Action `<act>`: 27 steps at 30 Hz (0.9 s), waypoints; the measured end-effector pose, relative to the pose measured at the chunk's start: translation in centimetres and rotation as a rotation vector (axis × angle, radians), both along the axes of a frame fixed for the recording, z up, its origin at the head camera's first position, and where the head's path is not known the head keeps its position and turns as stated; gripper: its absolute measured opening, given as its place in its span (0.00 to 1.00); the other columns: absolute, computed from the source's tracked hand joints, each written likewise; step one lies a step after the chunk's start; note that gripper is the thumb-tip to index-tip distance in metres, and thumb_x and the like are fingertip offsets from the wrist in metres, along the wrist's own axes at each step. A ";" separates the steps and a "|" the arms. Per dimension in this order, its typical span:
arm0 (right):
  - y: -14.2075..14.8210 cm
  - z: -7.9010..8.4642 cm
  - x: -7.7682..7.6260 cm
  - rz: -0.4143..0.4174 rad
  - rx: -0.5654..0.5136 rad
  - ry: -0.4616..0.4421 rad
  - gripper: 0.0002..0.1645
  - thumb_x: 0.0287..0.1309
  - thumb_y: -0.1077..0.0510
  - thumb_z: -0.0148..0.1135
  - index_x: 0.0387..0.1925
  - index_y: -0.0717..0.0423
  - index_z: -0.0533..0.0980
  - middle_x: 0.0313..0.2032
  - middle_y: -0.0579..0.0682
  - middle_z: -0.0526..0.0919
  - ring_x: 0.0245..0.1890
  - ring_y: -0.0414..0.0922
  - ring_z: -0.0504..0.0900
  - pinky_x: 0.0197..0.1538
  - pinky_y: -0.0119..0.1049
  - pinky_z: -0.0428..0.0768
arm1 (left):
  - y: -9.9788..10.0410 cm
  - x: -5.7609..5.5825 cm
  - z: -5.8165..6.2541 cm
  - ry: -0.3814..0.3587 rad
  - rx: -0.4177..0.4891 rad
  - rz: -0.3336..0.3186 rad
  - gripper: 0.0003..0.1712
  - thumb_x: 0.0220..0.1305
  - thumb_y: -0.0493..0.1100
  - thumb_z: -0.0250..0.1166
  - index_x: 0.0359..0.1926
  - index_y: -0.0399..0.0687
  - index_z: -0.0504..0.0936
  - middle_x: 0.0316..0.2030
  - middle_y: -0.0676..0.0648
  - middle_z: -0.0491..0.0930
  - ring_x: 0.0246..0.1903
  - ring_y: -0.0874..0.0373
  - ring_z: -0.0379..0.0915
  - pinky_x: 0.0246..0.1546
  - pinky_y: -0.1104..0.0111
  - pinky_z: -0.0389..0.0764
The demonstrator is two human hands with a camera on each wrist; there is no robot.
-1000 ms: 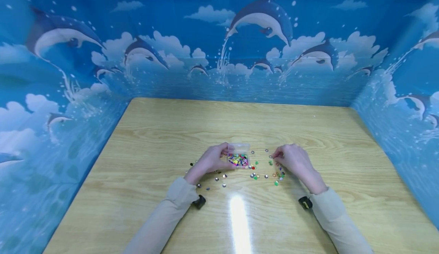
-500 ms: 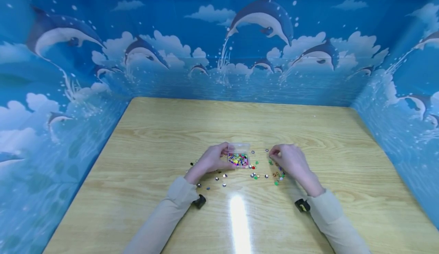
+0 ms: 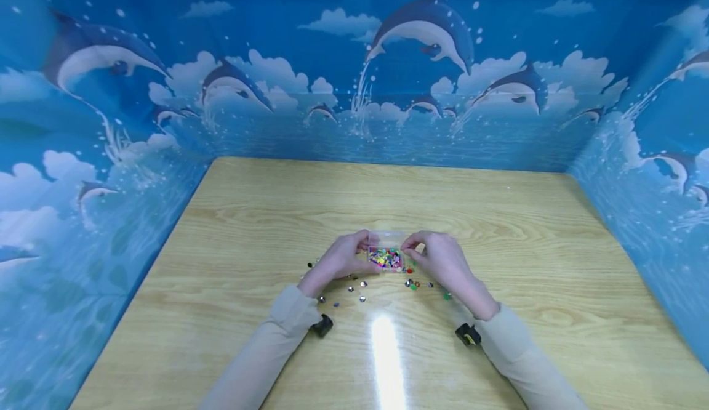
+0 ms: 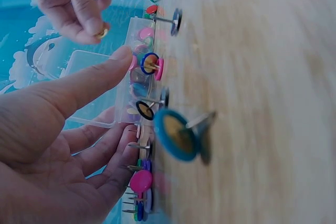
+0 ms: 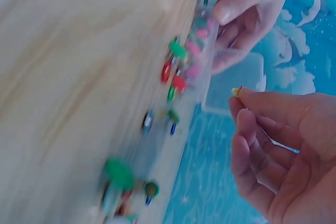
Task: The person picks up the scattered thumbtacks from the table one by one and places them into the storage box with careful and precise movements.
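Observation:
A small clear plastic box (image 3: pixel 385 256) full of colourful pushpins sits on the wooden table (image 3: pixel 388 200). My left hand (image 3: pixel 361 255) grips its left side, thumb on the rim and fingers behind, as the left wrist view shows for the box (image 4: pixel 144 77) and the hand (image 4: pixel 107 98). My right hand (image 3: pixel 414 250) hovers at the box's right edge. It pinches a small gold pushpin (image 5: pixel 235 91) between thumb and forefinger (image 5: pixel 247 98), and the pin (image 4: pixel 102 33) shows in the left wrist view too. Loose pushpins (image 3: pixel 412 284) lie scattered in front of the box.
More loose pins (image 3: pixel 350 289) lie by my left wrist, among them a blue-headed one (image 4: pixel 176 136) and green ones (image 5: pixel 119 174). Blue dolphin-print walls (image 3: pixel 388 59) close in the table on the left, back and right. A bright glare stripe (image 3: pixel 386 354) lies on the near tabletop.
My right hand has moved left from the scattered pins to the box's right edge, carrying a pinched pin. The left hand and the box have stayed put.

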State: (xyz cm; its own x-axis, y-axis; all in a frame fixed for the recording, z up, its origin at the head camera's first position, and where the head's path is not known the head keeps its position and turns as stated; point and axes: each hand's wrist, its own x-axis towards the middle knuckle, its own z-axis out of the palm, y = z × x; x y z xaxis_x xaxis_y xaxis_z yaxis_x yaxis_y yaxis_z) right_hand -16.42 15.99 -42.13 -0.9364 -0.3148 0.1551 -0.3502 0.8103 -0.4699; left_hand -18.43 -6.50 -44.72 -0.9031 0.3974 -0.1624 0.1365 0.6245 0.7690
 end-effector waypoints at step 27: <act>2.9 2.0 0.0 -0.103 0.012 0.010 0.06 0.64 0.58 0.68 0.41 0.54 0.86 0.30 0.51 0.89 0.13 0.37 0.73 0.13 0.30 0.64 | 0.0 0.2 0.2 -0.006 -0.004 -0.002 0.36 0.51 0.47 0.80 0.60 0.49 0.77 0.56 0.45 0.81 0.57 0.47 0.75 0.61 0.54 0.77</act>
State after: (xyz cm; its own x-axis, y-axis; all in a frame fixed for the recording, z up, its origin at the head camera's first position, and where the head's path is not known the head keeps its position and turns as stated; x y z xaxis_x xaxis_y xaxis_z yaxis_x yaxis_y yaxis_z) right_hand -16.44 18.92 -40.15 -0.9624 -0.2185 0.1610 -0.2690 0.8480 -0.4567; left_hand -18.26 -6.48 -44.54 -0.9013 0.3986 -0.1696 0.1332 0.6275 0.7672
